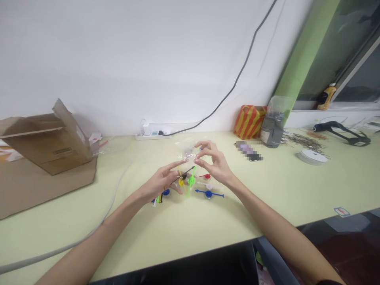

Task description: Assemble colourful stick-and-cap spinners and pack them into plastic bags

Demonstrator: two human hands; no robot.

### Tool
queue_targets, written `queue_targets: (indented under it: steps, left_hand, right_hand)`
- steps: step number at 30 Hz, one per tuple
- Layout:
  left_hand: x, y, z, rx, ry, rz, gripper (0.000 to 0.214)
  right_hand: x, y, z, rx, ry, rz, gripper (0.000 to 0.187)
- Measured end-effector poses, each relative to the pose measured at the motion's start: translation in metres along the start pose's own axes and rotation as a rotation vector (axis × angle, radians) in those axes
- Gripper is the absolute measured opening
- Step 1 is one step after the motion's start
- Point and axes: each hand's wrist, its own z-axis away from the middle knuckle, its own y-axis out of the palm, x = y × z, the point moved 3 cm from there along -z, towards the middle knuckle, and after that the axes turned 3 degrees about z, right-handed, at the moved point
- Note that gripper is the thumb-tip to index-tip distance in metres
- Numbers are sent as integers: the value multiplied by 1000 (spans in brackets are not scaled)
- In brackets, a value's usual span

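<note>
My left hand holds a clear plastic bag from its left side, the thumb stretched along it and fingers underneath. Yellow, black and green arrow spinners show in or behind the clear film; I cannot tell which. At the bag's upper end, my right hand pinches the film with curled fingers. On the table below the right hand lie a blue arrow spinner, a white one and a red one. Another blue spinner and several arrow tips sit beside the left hand, partly covered.
An open cardboard box stands at the left on flattened cardboard. A grey cable crosses the table's left side. Behind are a power strip, a striped bag and a grey-filled bag. At right are a phone and a white spool.
</note>
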Motion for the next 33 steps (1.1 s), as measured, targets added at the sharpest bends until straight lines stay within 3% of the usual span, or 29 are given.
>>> queue_targets:
  steps: [4,8,10,14,17,23,27,29,33]
  left_hand:
    - [2,9,1,80,-54,-140,82]
    - [5,5,-3,-75,11,-180,63]
    - [5,-2,-5,-205,86,-151,59]
    - [3,-14,-6,-409,177,-48,63]
    - [1,-17,-6,-471,215,16,68]
    - [3,-17,-5,-425,186,2,70]
    - [2,-19,-2,-445,173,-34,70]
    - [2,-20,-2,-454,167,-34,69]
    - [2,-21,-3,-436,133,-47,69]
  right_hand:
    - [7,4,2,-76,-30,36,19]
    - [-9,-6,0,-169,68,100,12]
    - [-31,-11,0,-22,157,185,15]
    - [-75,-16,12,574,397,306,15]
    - [-88,-19,18,742,502,265,6]
    - [-85,-19,18,789,547,268,18]
    - [-80,-14,21,845,551,253,11]
    - [-79,-10,21,792,515,300,10]
    - [-75,-6,16,562,426,417,19]
